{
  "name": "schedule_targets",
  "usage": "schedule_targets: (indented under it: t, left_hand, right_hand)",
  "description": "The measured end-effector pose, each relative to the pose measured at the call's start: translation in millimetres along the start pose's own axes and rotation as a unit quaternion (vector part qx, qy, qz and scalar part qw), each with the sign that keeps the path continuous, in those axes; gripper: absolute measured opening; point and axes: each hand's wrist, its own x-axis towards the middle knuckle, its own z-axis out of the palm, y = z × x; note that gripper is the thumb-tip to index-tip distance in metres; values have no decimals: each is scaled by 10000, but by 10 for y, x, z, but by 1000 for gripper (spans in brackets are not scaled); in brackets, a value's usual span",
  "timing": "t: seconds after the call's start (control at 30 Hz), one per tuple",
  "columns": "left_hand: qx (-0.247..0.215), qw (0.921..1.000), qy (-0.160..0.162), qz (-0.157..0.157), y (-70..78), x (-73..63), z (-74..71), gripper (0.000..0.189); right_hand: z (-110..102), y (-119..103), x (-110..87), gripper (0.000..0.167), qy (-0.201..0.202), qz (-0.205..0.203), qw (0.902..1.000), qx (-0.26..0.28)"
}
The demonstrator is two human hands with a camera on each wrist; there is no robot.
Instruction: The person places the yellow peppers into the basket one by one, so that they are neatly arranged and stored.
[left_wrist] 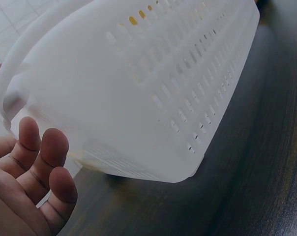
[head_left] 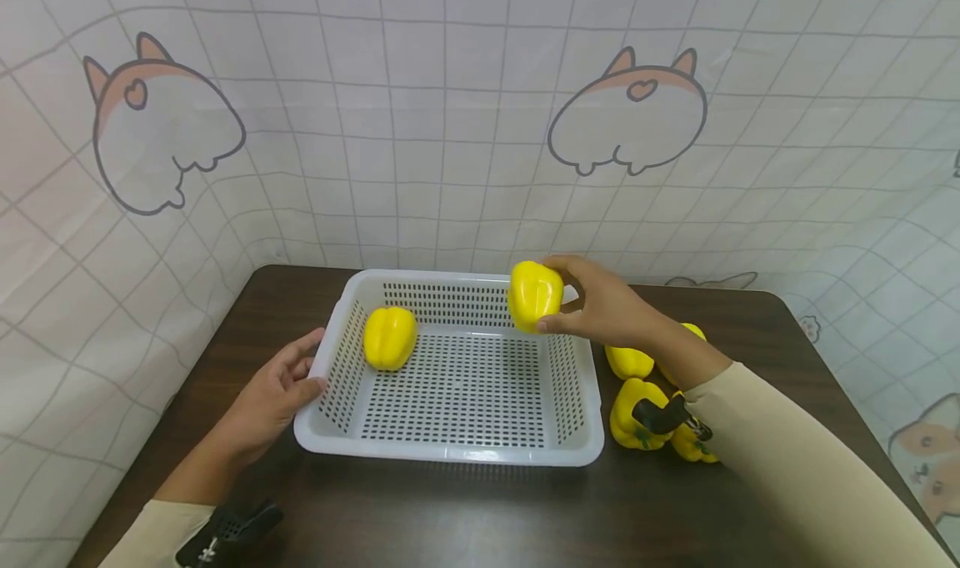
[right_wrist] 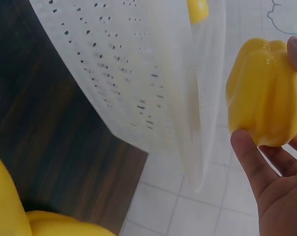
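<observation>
My right hand [head_left: 603,305] grips a yellow bell pepper [head_left: 535,295] between thumb and fingers, holding it up over the right back part of a white plastic basket [head_left: 450,451]. The right wrist view shows this bell pepper [right_wrist: 264,93] level with the basket's rim, its lobed side facing the camera. On the left, my left hand [head_left: 281,384] holds the basket's side rim, thumb on top and fingers below the edge. Its curled fingers [left_wrist: 54,147] show close beside the basket wall in the left wrist view. Inside the basket, another yellow bell pepper [head_left: 390,338] lies at the left.
Several more yellow bell peppers [head_left: 637,414] lie on the dark wooden table [head_left: 465,518] right of the basket, partly hidden by my right forearm. A white gridded curtain [head_left: 465,134] with cartoon animals hangs behind the table and along its sides.
</observation>
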Motion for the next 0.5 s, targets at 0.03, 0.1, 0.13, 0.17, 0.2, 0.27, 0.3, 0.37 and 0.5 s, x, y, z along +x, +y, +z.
schedule_targets:
  t: [0.03,0.1,0.13,0.17,0.2,0.27,0.3,0.37,0.5]
  left_hand:
    - [1,10000,2,5,2,3,1,78]
    - [-17,10000,-5,10,5,7,1,78]
    - [-20,10000,-6,14,4,8,0,78]
    - [-25,10000,-11,22,1,10,-2,78]
    - [-36,10000,-17,33,-2,10,-4,78]
    - [-42,10000,-33,58,-13,11,-9,78]
    - [-36,10000,-39,73,-18,11,-11,78]
    - [-30,9999,-54,100,-26,11,-14,78]
    - [-36,9999,-70,128,-26,8,-13,78]
  right_hand:
    - [9,-6,13,92,-15,3,10000,-3]
    - [22,-11,38,91,-38,51,10000,-21]
    - [26,-12,50,92,-54,90,9999,-50]
    - [28,-18,61,93,-74,135,9999,-71]
    - [28,-24,72,94,-88,173,9998,-83]
    - [24,-43,94,96,-110,221,9997,-93]
    - [23,-55,103,97,-115,235,9996,-112]
    - [23,-84,124,98,-112,237,9996,-118]
    - [48,-132,166,97,-108,217,9996,-164]
